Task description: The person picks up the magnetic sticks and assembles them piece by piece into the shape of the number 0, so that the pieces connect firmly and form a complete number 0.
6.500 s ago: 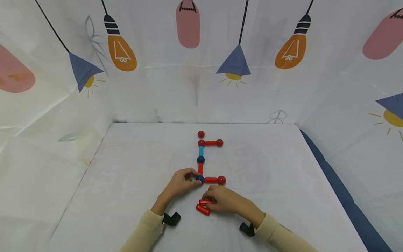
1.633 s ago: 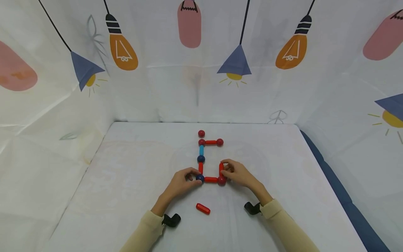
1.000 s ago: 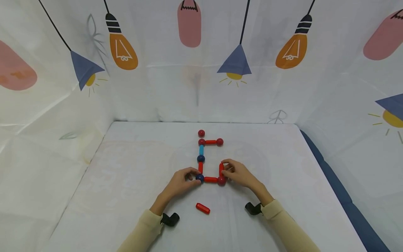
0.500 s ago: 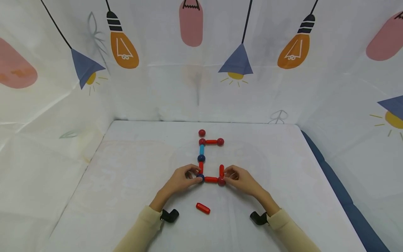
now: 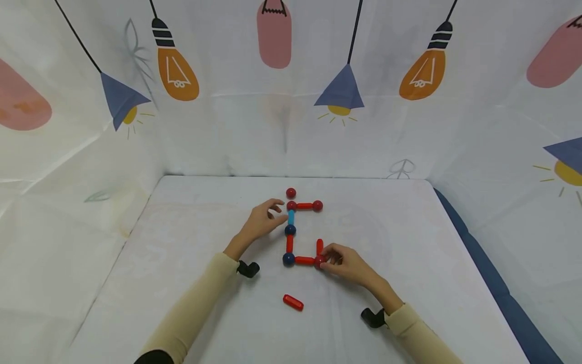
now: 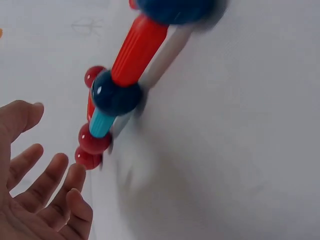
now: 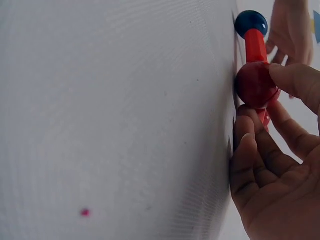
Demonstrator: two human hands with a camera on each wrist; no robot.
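Note:
On the white table stands a linked figure of magnetic balls and rods. A light blue rod (image 5: pixel 291 217) joins an upper red ball to a dark blue ball (image 6: pixel 117 94), and red rods (image 5: pixel 289 243) run down and across. My left hand (image 5: pixel 261 220) hovers beside the light blue rod, fingers loosely spread and holding nothing in the left wrist view. My right hand (image 5: pixel 347 265) pinches the lower right red ball (image 7: pixel 257 85) between thumb and fingers. From that ball a short red rod (image 5: pixel 320 246) points away toward the back.
A loose red rod (image 5: pixel 293 302) lies in front of the figure. A single red ball (image 5: pixel 291 192) sits just behind the figure's upper corner ball. White printed sheets (image 5: pixel 227 131) wall the table at the back and sides.
Earlier my right hand brought a red rod from the front to the lower right ball, then slid down onto that ball. My left hand left the lower blue ball and moved toward the back.

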